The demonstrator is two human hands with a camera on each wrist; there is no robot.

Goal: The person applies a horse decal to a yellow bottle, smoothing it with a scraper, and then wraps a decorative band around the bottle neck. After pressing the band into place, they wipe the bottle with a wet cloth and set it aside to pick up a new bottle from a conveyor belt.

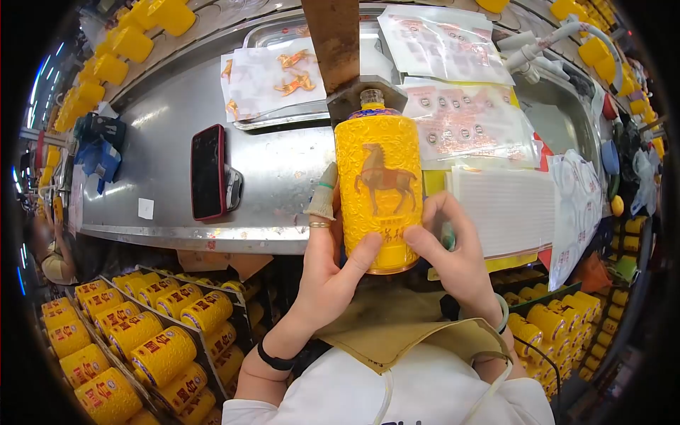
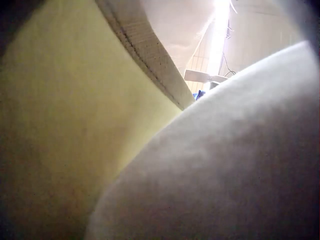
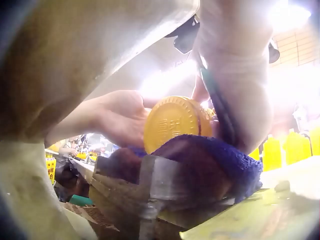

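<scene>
Holding yellow bottle (image 1: 379,188) near bench edge (image 1: 177,240)

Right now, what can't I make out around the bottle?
Bottle, back: head view, hidden by its own front.
Left hand, some fingers: head view, behind the bottle.
Bottle: left wrist view, blocked by fabric.
Bottle, lower side: right wrist view, behind blue cloth.
Sheets, fine print: head view, too small.
</scene>
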